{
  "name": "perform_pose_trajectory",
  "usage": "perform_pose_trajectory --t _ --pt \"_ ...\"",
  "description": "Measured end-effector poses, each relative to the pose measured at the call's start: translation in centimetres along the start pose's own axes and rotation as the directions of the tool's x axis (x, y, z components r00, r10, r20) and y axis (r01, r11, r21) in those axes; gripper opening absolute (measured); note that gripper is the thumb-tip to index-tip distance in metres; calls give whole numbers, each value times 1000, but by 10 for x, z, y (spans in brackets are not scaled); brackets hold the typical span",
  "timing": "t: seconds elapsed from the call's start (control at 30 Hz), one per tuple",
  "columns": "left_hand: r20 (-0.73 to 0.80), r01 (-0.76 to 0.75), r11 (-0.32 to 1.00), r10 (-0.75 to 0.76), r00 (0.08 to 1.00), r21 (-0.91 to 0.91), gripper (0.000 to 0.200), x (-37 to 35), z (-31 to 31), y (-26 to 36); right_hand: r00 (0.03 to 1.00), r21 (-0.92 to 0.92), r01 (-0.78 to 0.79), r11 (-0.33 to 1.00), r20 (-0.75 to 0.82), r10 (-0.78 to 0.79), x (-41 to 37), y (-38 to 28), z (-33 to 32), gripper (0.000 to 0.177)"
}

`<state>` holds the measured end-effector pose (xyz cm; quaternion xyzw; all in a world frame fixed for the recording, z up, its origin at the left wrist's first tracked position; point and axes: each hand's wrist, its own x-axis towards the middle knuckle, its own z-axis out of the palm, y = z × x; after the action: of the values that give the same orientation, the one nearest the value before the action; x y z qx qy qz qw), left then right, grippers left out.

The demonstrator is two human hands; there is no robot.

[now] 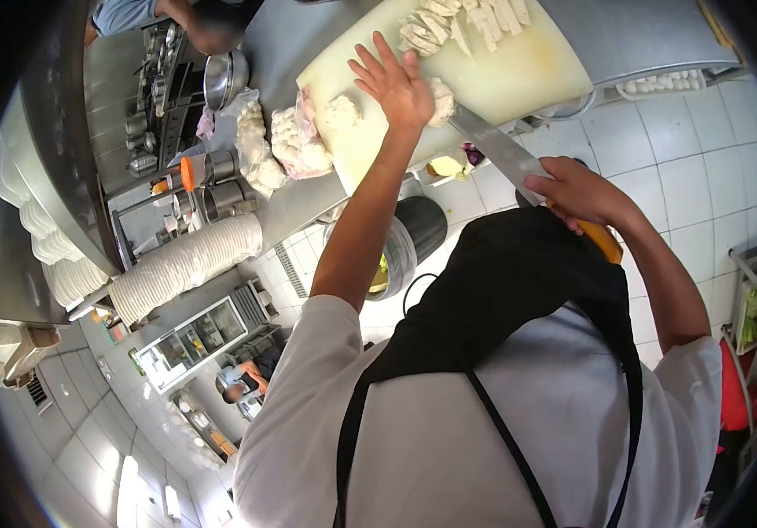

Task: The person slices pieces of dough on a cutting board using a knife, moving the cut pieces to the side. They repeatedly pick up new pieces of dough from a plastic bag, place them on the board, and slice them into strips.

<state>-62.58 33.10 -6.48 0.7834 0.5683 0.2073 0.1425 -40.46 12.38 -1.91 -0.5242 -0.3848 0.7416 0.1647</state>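
Observation:
My left hand (393,85) is open with its fingers spread, over the pale cutting board (528,75). Just right of its wrist lies a whitish lump of food (441,101), with the tip end of the knife blade (497,145) beside it. My right hand (576,192) is wrapped round the knife's yellow handle (603,241), and the blade points up and left to the board. Another pale lump (341,112) sits on the board left of my left hand. Cut white pieces (488,19) lie near the board's top edge.
Plastic bags of pale lumps (297,145) stand left of the board. A metal pot (225,79) is by a person's arm at the top left. Wrapped stacked plates (187,264) are lower left. Under the counter edge is a clear container (400,260). Another person (246,383) is in the background.

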Motion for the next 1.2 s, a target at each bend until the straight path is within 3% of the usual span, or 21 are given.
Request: perform_pose_trajectory --t 0.17,0.27,0.37,0.5,0.6,0.63,0.7,0.8,0.83,0.93,0.97,1.07,1.2 --pt "-39 -19 1000 19 999 1 72 3 0 -4 998 32 64 997 13 -64 13 0 9 33" --pt "-36 -14 1000 14 999 10 71 -2 5 -4 999 -110 -31 993 -28 28 -2 -12 5 33" --pt "-49 -12 1000 11 999 -10 70 -1 5 -7 995 -29 72 997 65 -70 15 -5 9 32" --pt "-53 8 1000 -9 999 -15 69 1 3 -3 999 1 36 999 25 -36 22 -10 17 32" --pt "-68 -84 990 92 993 112 65 5 -7 -5 999 -19 32 999 5 -32 21 -9 14 33" --pt "91 -178 984 177 980 0 63 15 -21 -6 1000 -49 28 998 7 -28 22 -8 11 32" --pt "372 -292 922 372 850 -255 61 33 -54 -11 997 -73 58 996 -41 -61 25 -2 11 32" --pt "698 -521 849 429 574 -93 66 40 -88 24 994 -152 69 986 -72 -81 28 -2 15 32" --pt "773 -498 858 398 495 -123 70 44 -84 24 993 -191 69 979 -78 -85 28 -4 15 32" --pt "897 -591 806 283 339 -30 70 63 -73 43 984 -280 71 957 -137 -113 25 -9 20 32" --pt "902 -609 792 284 325 -30 63 66 -70 44 975 -361 57 931 -180 -129 22 -12 21 32" --pt "935 -597 801 180 305 40 46 60 -86 57 842 -729 89 679 -309 -443 15 -9 32 32" --pt "763 -561 816 450 464 -141 34 36 -107 51 828 -830 -171 532 -413 -379 -33 -40 37 22"
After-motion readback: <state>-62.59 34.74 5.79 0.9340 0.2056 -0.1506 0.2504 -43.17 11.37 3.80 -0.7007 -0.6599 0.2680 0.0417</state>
